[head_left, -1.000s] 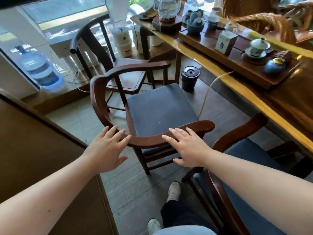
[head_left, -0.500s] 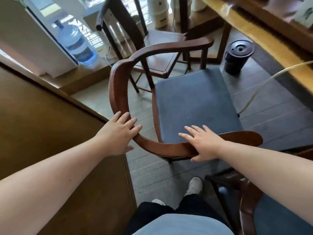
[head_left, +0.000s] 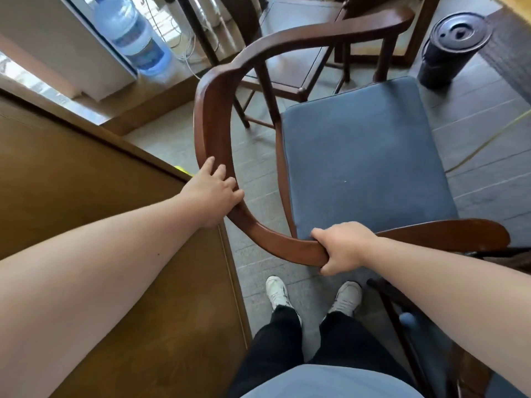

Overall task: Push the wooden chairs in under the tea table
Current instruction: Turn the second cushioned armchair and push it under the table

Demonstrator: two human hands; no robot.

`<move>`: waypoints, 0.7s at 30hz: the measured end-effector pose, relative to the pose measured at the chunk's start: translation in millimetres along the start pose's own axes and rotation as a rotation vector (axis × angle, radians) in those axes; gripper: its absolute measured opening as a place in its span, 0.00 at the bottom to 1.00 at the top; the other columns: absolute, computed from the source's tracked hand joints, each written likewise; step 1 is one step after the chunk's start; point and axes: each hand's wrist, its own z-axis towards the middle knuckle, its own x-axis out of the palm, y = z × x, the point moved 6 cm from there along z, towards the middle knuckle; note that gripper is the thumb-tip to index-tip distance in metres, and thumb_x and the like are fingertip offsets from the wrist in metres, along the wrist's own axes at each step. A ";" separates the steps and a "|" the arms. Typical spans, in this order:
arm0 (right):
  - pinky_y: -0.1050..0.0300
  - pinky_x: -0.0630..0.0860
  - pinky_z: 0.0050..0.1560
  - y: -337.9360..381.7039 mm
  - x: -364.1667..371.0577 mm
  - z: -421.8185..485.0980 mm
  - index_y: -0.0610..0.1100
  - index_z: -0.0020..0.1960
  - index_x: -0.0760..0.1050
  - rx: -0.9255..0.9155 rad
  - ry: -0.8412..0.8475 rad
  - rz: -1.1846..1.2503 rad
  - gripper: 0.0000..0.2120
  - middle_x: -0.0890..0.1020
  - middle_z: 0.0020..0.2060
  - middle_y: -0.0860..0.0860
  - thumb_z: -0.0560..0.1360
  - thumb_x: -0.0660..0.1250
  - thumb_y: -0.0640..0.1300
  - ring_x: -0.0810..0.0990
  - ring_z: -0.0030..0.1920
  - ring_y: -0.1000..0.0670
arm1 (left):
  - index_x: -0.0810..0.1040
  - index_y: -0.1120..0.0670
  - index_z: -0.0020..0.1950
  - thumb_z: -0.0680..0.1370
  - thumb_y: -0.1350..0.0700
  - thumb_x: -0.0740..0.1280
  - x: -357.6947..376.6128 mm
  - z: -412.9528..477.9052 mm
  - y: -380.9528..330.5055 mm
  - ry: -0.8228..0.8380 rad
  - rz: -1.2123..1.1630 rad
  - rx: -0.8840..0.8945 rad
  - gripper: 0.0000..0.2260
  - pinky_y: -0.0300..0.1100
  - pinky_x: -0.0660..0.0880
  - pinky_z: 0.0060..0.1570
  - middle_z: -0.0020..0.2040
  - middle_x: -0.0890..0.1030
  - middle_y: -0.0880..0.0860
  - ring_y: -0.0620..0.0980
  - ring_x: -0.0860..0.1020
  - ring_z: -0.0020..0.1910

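There is just one camera, worn on the person's head. It looks forward and steeply down, almost straight at the floor [head_left: 488, 179]. It sits close above the wooden chair [head_left: 359, 156], whose blue seat fills the middle. Both bare arms reach in from the bottom corners. The person's own legs and white shoes [head_left: 277, 293] show at the bottom edge. The wide lens bends the straight lines near the edges.

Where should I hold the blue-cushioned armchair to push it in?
Grip the curved back rail of the armchair from behind, one hand per side, as the left hand and right hand do. The rail wraps the seat's rear, so a push there likely drives it straight.
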 end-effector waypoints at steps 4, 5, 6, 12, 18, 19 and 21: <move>0.56 0.69 0.33 3.9 -4.9 -2.4 0.50 0.43 0.68 -0.021 -0.009 -0.011 0.20 0.75 0.34 0.53 0.61 0.67 0.62 0.74 0.35 0.46 | 0.68 0.46 0.67 0.77 0.52 0.61 10.5 11.9 3.8 -0.101 -0.029 0.069 0.18 0.62 0.51 0.71 0.68 0.72 0.52 0.61 0.63 0.70; 0.55 0.68 0.33 3.4 -4.3 -2.0 0.50 0.43 0.68 -0.014 -0.005 -0.009 0.19 0.74 0.33 0.53 0.61 0.67 0.62 0.74 0.34 0.46 | 0.69 0.46 0.67 0.77 0.53 0.60 12.0 14.6 5.4 -0.130 -0.039 0.081 0.18 0.60 0.51 0.72 0.67 0.73 0.51 0.61 0.63 0.70; 0.55 0.68 0.34 3.9 -4.2 -1.8 0.50 0.43 0.67 -0.014 0.003 -0.006 0.19 0.74 0.33 0.53 0.61 0.67 0.62 0.74 0.35 0.46 | 0.69 0.45 0.67 0.78 0.53 0.59 13.9 15.5 6.6 -0.153 -0.049 0.089 0.17 0.59 0.51 0.72 0.67 0.73 0.50 0.61 0.63 0.70; 0.55 0.68 0.34 -14.3 3.7 -20.6 0.51 0.43 0.67 -0.018 0.109 -0.037 0.19 0.75 0.35 0.53 0.60 0.66 0.61 0.79 0.40 0.46 | 0.74 0.48 0.60 0.76 0.56 0.53 14.0 15.0 -7.4 -0.349 -0.094 0.254 0.16 0.55 0.63 0.62 0.56 0.80 0.49 0.59 0.73 0.56; 0.55 0.71 0.36 -48.1 11.4 -66.9 0.50 0.49 0.70 0.007 0.286 -0.092 0.22 0.80 0.41 0.52 0.61 0.68 0.60 0.79 0.44 0.46 | 0.74 0.53 0.51 0.78 0.56 0.57 -19.5 4.2 -56.4 -0.552 -0.175 0.445 0.07 0.51 0.72 0.45 0.43 0.81 0.51 0.56 0.75 0.40; 0.54 0.72 0.37 -52.9 11.5 -73.7 0.50 0.50 0.70 0.016 0.309 -0.095 0.22 0.80 0.41 0.52 0.61 0.69 0.60 0.79 0.44 0.46 | 0.74 0.53 0.49 0.78 0.56 0.59 -26.4 2.1 -62.7 -0.569 -0.175 0.461 0.05 0.50 0.72 0.43 0.41 0.81 0.50 0.56 0.75 0.39; 0.55 0.73 0.38 -61.4 12.5 -85.6 0.51 0.51 0.70 0.039 0.344 -0.093 0.22 0.78 0.40 0.54 0.61 0.69 0.59 0.80 0.44 0.47 | 0.73 0.53 0.47 0.78 0.56 0.60 -37.0 1.2 -71.2 -0.564 -0.175 0.472 0.04 0.48 0.70 0.40 0.40 0.80 0.50 0.55 0.75 0.38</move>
